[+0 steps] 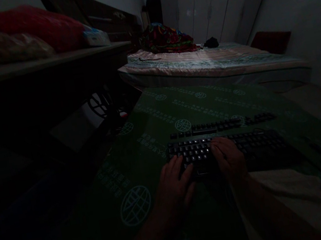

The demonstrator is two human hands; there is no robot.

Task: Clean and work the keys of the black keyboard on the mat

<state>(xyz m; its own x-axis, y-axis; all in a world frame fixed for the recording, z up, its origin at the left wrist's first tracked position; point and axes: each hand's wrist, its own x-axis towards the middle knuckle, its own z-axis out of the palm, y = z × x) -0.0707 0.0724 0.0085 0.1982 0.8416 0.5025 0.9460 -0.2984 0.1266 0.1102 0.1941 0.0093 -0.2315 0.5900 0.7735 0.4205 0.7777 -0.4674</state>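
On green sheeting [153, 115], keycaps [228, 124] line up, presumably for order; left hand [174, 181], fingers splayed, perhaps steadies the keyboard [264, 147]; right hand [229, 157] curls, grip I can't make out.

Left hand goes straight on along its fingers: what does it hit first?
The keyboard: the left hand has its fingertips at the left end, touching or just above; too dark to tell. Skimming over that, it would probably meet the row of loose keycaps beyond.
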